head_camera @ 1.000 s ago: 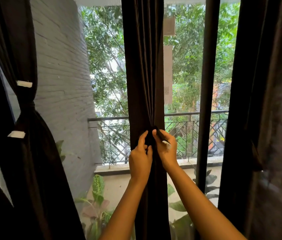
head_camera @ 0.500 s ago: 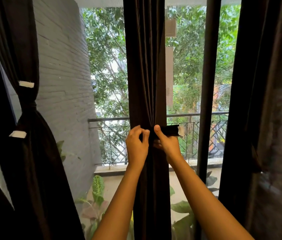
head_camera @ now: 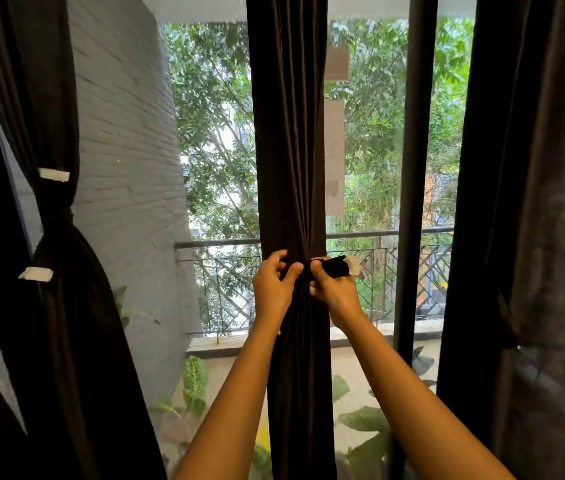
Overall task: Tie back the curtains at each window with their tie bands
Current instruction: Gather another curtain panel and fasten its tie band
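A dark brown middle curtain hangs gathered in front of the window. My left hand grips its gathered folds on the left side at railing height. My right hand pinches the dark tie band, whose free end with a white tip sticks out to the right. The band's other part is hidden behind the hands and folds. At the far left, another dark curtain is tied back with a band that has white tabs.
A dark curtain hangs loose on the right, beside a dark window frame post. Beyond the glass are a grey brick wall, a metal balcony railing, trees, and leafy plants low down.
Both hands rose slightly on the middle curtain. The band end swung from pointing down to sticking out horizontally to the right in my right hand.
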The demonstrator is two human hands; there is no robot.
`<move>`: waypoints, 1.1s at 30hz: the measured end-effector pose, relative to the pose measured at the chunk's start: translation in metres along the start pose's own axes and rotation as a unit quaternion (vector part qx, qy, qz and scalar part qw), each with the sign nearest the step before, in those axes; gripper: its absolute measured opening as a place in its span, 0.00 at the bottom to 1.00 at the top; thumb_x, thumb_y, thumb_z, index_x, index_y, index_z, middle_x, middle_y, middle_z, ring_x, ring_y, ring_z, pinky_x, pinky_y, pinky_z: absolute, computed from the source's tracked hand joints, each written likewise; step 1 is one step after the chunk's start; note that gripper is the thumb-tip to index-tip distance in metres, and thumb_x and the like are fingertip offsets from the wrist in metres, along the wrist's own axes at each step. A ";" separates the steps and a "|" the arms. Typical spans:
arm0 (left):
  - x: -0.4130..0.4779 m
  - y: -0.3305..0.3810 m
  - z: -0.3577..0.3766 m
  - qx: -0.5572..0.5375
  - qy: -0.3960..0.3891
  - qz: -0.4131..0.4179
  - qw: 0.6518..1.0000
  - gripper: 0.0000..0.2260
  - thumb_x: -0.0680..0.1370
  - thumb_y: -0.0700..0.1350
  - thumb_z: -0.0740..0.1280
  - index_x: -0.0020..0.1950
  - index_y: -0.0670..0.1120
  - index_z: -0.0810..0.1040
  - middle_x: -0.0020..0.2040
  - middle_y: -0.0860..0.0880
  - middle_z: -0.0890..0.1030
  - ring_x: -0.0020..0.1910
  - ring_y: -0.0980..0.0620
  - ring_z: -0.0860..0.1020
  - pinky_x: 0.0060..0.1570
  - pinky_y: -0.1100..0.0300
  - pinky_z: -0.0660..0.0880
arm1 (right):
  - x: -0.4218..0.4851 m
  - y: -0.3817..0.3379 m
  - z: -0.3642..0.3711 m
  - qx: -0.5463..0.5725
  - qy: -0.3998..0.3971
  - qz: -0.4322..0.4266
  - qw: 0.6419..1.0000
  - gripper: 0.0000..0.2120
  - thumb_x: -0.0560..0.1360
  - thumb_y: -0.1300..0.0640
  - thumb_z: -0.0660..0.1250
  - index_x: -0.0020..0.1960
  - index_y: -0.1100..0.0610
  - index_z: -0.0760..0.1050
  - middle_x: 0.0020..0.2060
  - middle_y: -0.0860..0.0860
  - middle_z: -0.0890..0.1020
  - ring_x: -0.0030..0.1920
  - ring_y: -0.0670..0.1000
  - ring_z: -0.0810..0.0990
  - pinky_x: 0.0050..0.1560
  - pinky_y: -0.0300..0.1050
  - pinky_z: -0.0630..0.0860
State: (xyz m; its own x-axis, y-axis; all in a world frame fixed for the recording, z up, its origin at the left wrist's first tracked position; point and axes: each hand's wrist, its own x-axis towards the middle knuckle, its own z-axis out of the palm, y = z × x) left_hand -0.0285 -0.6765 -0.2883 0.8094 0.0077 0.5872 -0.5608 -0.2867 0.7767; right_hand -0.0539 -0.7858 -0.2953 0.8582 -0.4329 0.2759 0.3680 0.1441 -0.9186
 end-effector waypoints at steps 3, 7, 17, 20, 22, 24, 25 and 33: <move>0.003 -0.002 0.000 0.006 0.014 -0.001 1.000 0.18 0.75 0.46 0.71 0.63 0.42 0.77 0.58 0.43 0.79 0.58 0.47 0.77 0.54 0.62 0.69 | 0.002 0.002 0.001 -0.011 -0.001 -0.010 1.000 0.18 0.75 0.58 0.68 0.61 0.66 0.71 0.37 0.52 0.79 0.31 0.43 0.78 0.33 0.35 0.79; 0.000 0.000 -0.003 0.000 0.003 -0.008 1.000 0.17 0.77 0.46 0.69 0.63 0.40 0.77 0.60 0.43 0.80 0.60 0.47 0.77 0.56 0.63 0.68 | 0.001 0.004 0.001 -0.010 -0.001 -0.005 1.000 0.12 0.75 0.57 0.68 0.56 0.61 0.77 0.36 0.50 0.80 0.34 0.45 0.79 0.39 0.39 0.78; -0.008 -0.010 -0.002 -0.049 -0.004 -0.029 0.998 0.16 0.79 0.47 0.65 0.64 0.41 0.76 0.62 0.43 0.78 0.62 0.47 0.76 0.62 0.56 0.71 | -0.003 0.005 0.002 -0.065 0.032 -0.047 0.996 0.11 0.72 0.53 0.72 0.44 0.49 0.68 0.42 0.52 0.80 0.45 0.53 0.80 0.50 0.49 0.76; -0.008 -0.009 -0.003 -0.046 0.000 -0.022 0.999 0.16 0.78 0.46 0.66 0.63 0.41 0.77 0.61 0.44 0.79 0.62 0.47 0.76 0.60 0.59 0.71 | -0.009 0.005 0.005 -0.054 0.037 -0.070 0.995 0.12 0.74 0.55 0.70 0.41 0.48 0.66 0.39 0.50 0.77 0.44 0.52 0.78 0.48 0.46 0.74; -0.007 -0.010 -0.003 -0.037 -0.009 -0.019 0.999 0.16 0.79 0.46 0.66 0.64 0.40 0.76 0.62 0.44 0.79 0.62 0.47 0.76 0.59 0.61 0.69 | -0.012 0.007 0.008 -0.054 0.034 -0.076 0.995 0.12 0.75 0.55 0.69 0.41 0.48 0.66 0.38 0.48 0.77 0.42 0.49 0.76 0.45 0.41 0.72; -0.006 -0.012 -0.003 -0.032 -0.019 -0.020 0.999 0.16 0.79 0.46 0.64 0.65 0.40 0.76 0.62 0.43 0.78 0.62 0.47 0.76 0.60 0.59 0.71 | -0.012 0.008 0.009 -0.071 0.033 -0.095 0.992 0.12 0.75 0.55 0.69 0.40 0.47 0.66 0.38 0.47 0.77 0.41 0.49 0.77 0.44 0.40 0.73; -0.006 -0.013 -0.003 -0.033 -0.020 -0.020 0.999 0.16 0.80 0.46 0.64 0.65 0.40 0.76 0.61 0.43 0.79 0.61 0.46 0.77 0.61 0.55 0.72 | -0.011 0.009 0.010 -0.079 0.032 -0.108 0.990 0.12 0.75 0.56 0.69 0.40 0.47 0.67 0.38 0.47 0.77 0.42 0.50 0.77 0.45 0.43 0.74; -0.007 -0.015 -0.001 -0.018 0.002 0.016 1.000 0.14 0.80 0.46 0.63 0.65 0.46 0.71 0.52 0.46 0.82 0.49 0.48 0.80 0.48 0.54 0.77 | -0.008 0.008 0.012 -0.104 0.030 -0.112 0.988 0.11 0.76 0.59 0.67 0.42 0.46 0.69 0.44 0.52 0.80 0.50 0.56 0.81 0.53 0.53 0.77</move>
State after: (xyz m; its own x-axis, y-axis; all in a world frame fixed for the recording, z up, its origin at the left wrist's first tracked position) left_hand -0.0257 -0.6717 -0.3040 0.7898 0.0022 0.6133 -0.5929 -0.2530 0.7645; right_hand -0.0536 -0.7706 -0.3011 0.7387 -0.4853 0.4679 0.4600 -0.1446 -0.8761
